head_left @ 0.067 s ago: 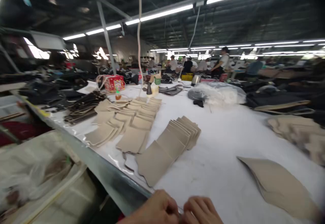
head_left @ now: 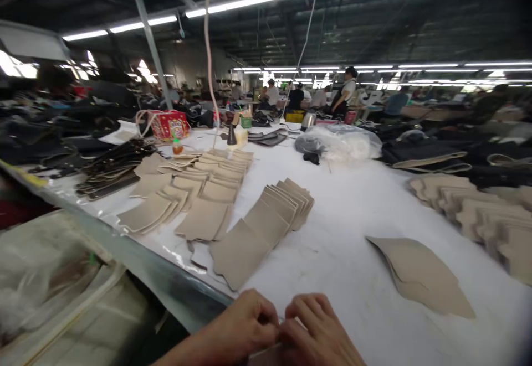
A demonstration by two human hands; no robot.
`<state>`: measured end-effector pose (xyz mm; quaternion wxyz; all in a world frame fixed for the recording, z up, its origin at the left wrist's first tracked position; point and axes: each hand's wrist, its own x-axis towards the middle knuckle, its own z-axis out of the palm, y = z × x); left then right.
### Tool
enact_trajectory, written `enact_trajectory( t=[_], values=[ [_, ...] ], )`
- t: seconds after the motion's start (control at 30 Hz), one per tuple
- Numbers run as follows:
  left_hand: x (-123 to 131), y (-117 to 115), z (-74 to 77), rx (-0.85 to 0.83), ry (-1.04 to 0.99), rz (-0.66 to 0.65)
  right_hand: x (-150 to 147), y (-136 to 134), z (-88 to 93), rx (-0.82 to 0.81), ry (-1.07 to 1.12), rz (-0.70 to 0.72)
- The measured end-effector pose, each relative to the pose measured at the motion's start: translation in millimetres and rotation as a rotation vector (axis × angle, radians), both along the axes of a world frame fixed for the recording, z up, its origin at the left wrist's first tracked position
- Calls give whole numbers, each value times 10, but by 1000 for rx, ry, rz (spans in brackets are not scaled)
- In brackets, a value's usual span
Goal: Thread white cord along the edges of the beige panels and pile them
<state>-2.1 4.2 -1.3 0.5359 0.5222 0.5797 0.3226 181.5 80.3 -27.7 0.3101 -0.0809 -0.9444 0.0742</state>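
At the bottom middle, my left hand [head_left: 249, 319] and my right hand [head_left: 313, 327] meet with curled fingers, both pinching one small taupe piece [head_left: 266, 356]. Only a bit of that piece shows below the fingers; the rest is hidden. Just beyond my hands, a fanned row of cut taupe pieces [head_left: 241, 252] lies on the white table [head_left: 332, 266]. To the right are a few loose, curved taupe pieces [head_left: 424, 277], partly overlapping and apart from my hands.
More beige pieces [head_left: 208, 216] lie in overlapping rows on the left, beside a dark stack [head_left: 112, 172]. Farther back are a red patterned box [head_left: 168, 125], a small orange bottle [head_left: 177, 147] and a clear plastic bag [head_left: 349, 142]. Beige stacks [head_left: 482, 205] line the right; people work behind.
The view has swung slightly to the right and down, so the table's things sit farther left. Both hands appear a little higher, still together, and the held piece shows more.
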Motion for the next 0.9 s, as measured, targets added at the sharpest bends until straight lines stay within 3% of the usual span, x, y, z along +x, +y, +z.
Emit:
enact_trajectory(
  t=[0.17, 0.47, 0.63, 0.77, 0.9],
  values=[
    [-76, 44, 63, -8, -30, -46, -56, 3, 292, -196, -249, 1],
    [-148, 112, 64, 25, 25, -110, -108, 48, 569, -329, -424, 2],
    [-119, 130, 131, 32, 165, -90, -159, 31, 532, -137, -500, 1],
    [-141, 223, 258, 57, 347, -44, -162, -32, 468, 43, -389, 6],
    [-194, 329, 403, 83, 430, -34, -133, -129, 628, 109, -262, 9]
  ],
)
